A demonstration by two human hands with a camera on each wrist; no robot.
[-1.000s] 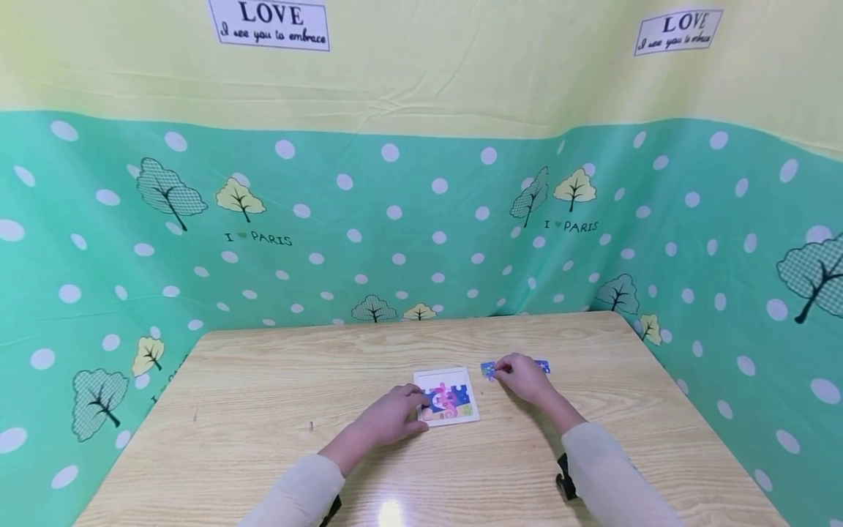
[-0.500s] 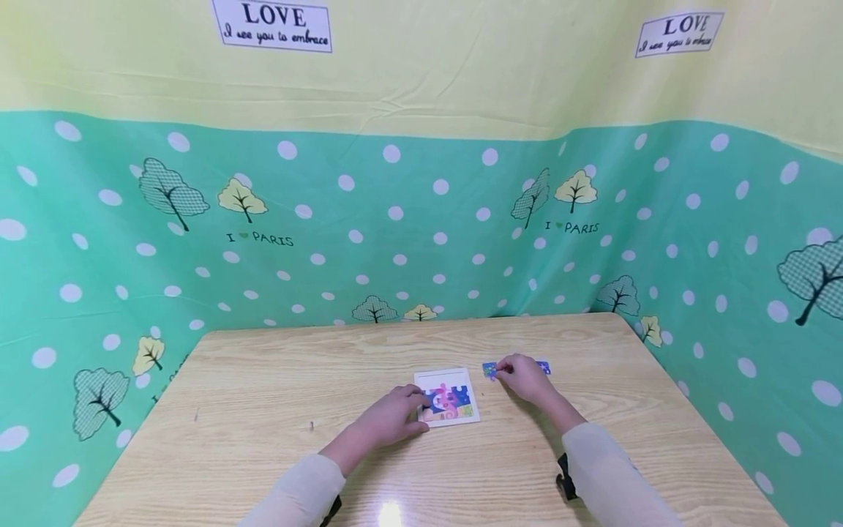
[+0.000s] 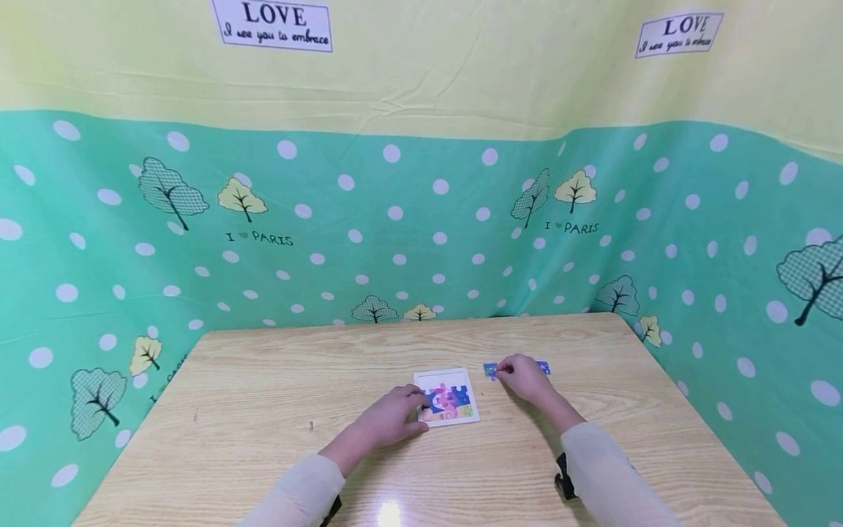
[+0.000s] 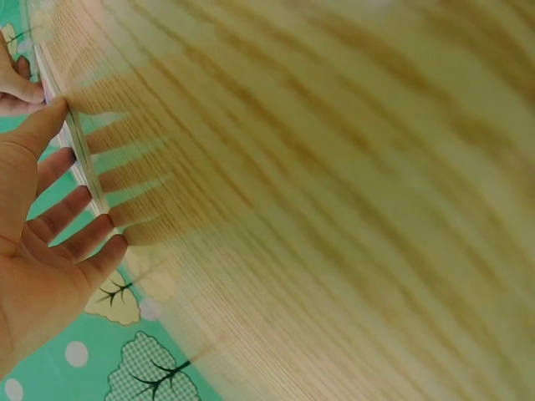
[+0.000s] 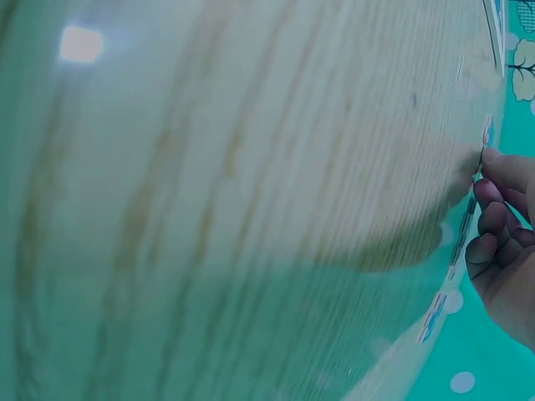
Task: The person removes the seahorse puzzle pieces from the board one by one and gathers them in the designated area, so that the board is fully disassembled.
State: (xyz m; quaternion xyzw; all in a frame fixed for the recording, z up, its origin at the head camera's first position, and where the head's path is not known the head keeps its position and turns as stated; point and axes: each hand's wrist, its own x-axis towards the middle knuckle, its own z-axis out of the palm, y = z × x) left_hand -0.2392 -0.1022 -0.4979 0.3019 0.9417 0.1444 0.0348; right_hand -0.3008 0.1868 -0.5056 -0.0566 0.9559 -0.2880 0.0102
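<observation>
A small white-framed jigsaw puzzle lies mid-table. Its lower part is filled with pieces showing a pink figure on blue; the upper strip shows a pale backing. My left hand rests at the frame's left side, thumb by the near corner. In the left wrist view its spread fingers lie along the frame's edge. Right of the frame, my right hand pinches a blue puzzle piece at the table surface between thumb and index finger. Another blue piece shows beyond the hand, which hides what lies between.
The wooden table reaches back to a green polka-dot cloth hung behind and at both sides. A tiny dark mark is on the table left of the left hand. In the right wrist view, more flat pieces lie near the table's far side.
My right fingertips have shifted very slightly right with the blue piece by them. The left hand and the frame stay where they were.
</observation>
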